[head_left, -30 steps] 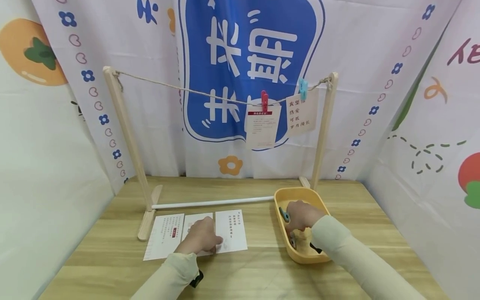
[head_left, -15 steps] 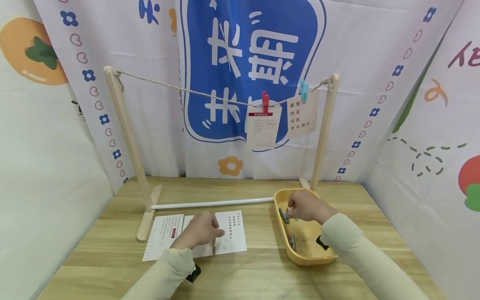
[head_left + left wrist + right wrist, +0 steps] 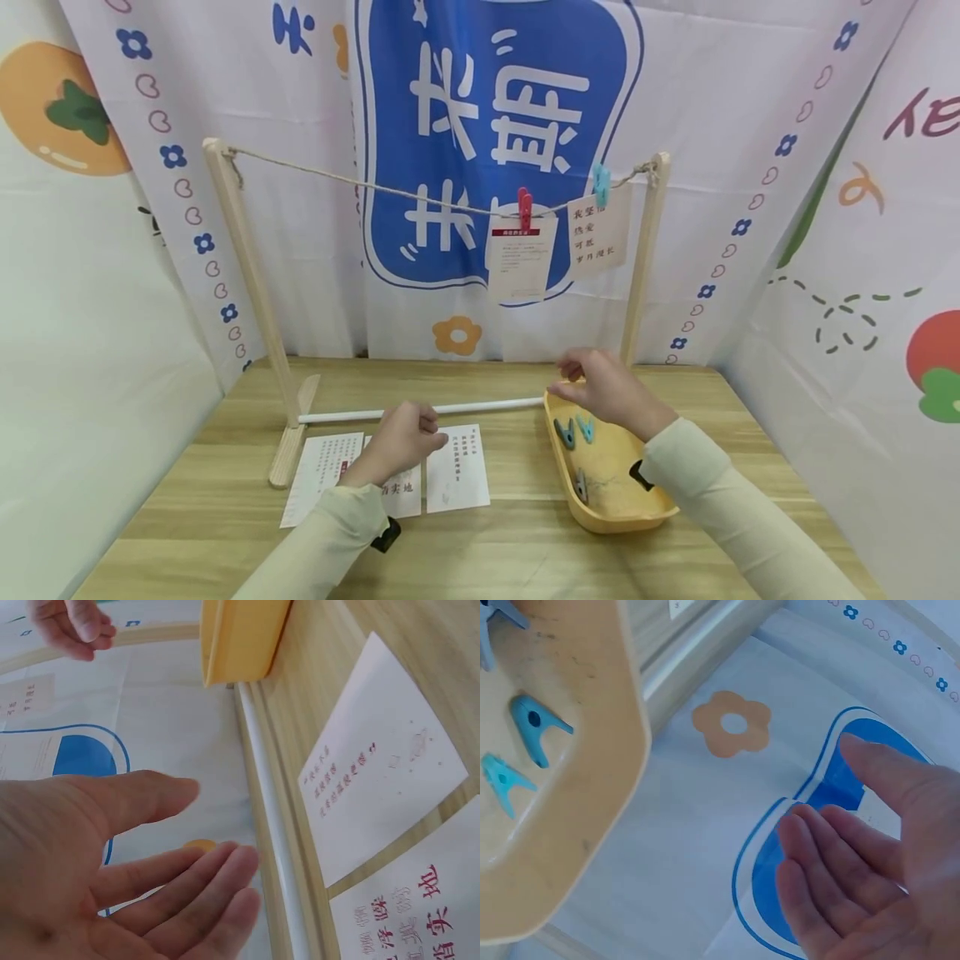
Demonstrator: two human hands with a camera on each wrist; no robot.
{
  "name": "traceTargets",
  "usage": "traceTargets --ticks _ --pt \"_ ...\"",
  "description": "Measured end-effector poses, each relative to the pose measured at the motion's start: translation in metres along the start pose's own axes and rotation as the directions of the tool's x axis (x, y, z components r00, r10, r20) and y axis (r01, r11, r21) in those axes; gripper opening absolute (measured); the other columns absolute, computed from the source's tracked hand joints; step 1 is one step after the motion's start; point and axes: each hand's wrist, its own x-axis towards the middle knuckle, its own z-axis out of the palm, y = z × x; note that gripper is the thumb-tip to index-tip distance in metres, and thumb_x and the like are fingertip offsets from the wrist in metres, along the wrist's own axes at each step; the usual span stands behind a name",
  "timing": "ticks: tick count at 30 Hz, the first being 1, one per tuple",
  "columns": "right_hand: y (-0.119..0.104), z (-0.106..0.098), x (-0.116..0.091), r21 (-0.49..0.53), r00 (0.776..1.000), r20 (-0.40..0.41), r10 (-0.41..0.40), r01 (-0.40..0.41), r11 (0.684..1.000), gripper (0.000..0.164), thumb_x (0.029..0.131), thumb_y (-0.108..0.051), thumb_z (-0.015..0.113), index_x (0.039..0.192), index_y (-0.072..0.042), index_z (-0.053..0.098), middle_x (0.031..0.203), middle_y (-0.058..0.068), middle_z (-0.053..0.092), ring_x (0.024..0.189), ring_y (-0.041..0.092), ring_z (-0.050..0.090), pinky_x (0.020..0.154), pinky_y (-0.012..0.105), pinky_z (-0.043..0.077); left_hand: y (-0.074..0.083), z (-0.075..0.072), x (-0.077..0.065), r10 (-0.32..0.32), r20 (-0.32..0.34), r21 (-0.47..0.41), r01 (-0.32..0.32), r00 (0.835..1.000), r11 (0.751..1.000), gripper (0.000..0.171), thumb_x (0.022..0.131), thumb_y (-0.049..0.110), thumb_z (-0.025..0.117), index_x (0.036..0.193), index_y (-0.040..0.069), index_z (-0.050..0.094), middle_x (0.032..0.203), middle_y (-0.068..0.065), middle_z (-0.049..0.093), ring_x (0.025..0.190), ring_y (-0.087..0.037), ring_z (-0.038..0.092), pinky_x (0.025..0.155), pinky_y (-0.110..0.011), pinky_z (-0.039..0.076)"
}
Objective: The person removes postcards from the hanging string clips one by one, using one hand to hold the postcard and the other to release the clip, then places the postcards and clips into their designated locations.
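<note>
My left hand (image 3: 401, 443) hovers over the middle card (image 3: 403, 497), its fingers loosely bent with nothing between them, as the left wrist view confirms. On either side lie a left card (image 3: 315, 483) and a right card (image 3: 458, 479). Above the back end of the yellow basket (image 3: 618, 527), my right hand (image 3: 613, 393) hangs with relaxed, empty fingers and thumb apart. Inside the basket sit a dark teal clothespin (image 3: 565, 434), a light blue clothespin (image 3: 586, 430) and a grey clothespin (image 3: 581, 485).
A twine line (image 3: 352, 179) runs between two wooden posts (image 3: 255, 275). Two cards hang at its right: one card (image 3: 519, 271) under a red clothespin (image 3: 525, 210), another card (image 3: 596, 242) under a blue clothespin (image 3: 601, 185). A white rod (image 3: 480, 407) crosses low behind the table cards.
My right hand has risen out of the basket toward its back end, uncovering the light blue clothespin. My left hand has lifted off the cards and shifted slightly back, away from me.
</note>
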Motion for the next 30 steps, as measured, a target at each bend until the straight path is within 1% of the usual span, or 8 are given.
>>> traceTargets --ticks 6,10,13,17,22,30 --pt "-0.003 -0.008 0.003 0.003 0.993 -0.118 -0.010 0.011 1.000 0.035 0.084 -0.029 0.076 0.110 -0.006 0.067 0.103 0.008 0.072 0.093 0.022 0.069 0.082 0.035 0.059 0.005 0.001 0.008 0.008 -0.070 -0.087 -0.015 0.998 0.996 0.045 0.086 0.016 0.072 0.125 -0.001 0.059 0.114 -0.014 0.068 0.103 -0.024 0.067 0.086 -0.033 0.058" --pt "-0.006 -0.013 0.005 -0.029 0.983 -0.178 -0.032 0.027 0.999 0.037 0.085 -0.031 0.075 0.112 -0.007 0.066 0.105 0.009 0.071 0.093 0.021 0.069 0.082 0.036 0.059 0.008 -0.002 0.013 0.045 -0.124 -0.093 -0.056 0.991 0.994 0.047 0.087 0.019 0.071 0.127 0.000 0.058 0.116 -0.014 0.068 0.108 -0.027 0.066 0.092 -0.038 0.056" --pt "-0.008 -0.017 0.006 -0.043 0.975 -0.213 -0.059 0.051 0.998 0.040 0.085 -0.031 0.075 0.114 -0.007 0.065 0.105 0.010 0.071 0.095 0.023 0.068 0.084 0.040 0.058 0.010 -0.004 0.014 0.064 -0.155 -0.101 -0.080 0.986 0.992 0.046 0.087 0.020 0.070 0.126 0.001 0.058 0.118 -0.012 0.068 0.112 -0.028 0.064 0.097 -0.041 0.053" --pt "-0.011 -0.022 0.008 -0.060 0.968 -0.242 -0.071 0.058 0.997 0.041 0.086 -0.034 0.073 0.116 -0.007 0.065 0.106 0.010 0.071 0.096 0.022 0.066 0.086 0.041 0.057 0.014 -0.007 0.016 0.076 -0.181 -0.114 -0.097 0.981 0.989 0.045 0.088 0.022 0.070 0.127 0.003 0.058 0.119 -0.011 0.067 0.113 -0.027 0.063 0.099 -0.042 0.052" --pt "-0.013 -0.027 0.010 -0.079 0.960 -0.266 -0.087 0.069 0.994 0.043 0.089 -0.037 0.069 0.118 -0.007 0.065 0.107 0.010 0.070 0.097 0.023 0.065 0.087 0.041 0.056 0.018 -0.008 0.021 0.107 -0.227 -0.090 -0.130 0.968 0.987 0.045 0.087 0.024 0.070 0.126 0.004 0.059 0.119 -0.010 0.068 0.112 -0.026 0.065 0.100 -0.042 0.051" --pt "-0.018 -0.038 0.017 -0.117 0.932 -0.325 -0.159 0.128 0.985 0.041 0.089 -0.036 0.070 0.118 -0.007 0.064 0.105 0.009 0.070 0.096 0.022 0.064 0.086 0.039 0.055 0.024 -0.007 0.031 0.130 -0.241 -0.084 -0.154 0.962 0.985 0.044 0.089 0.026 0.070 0.127 0.005 0.058 0.120 -0.007 0.068 0.112 -0.023 0.065 0.101 -0.040 0.051"
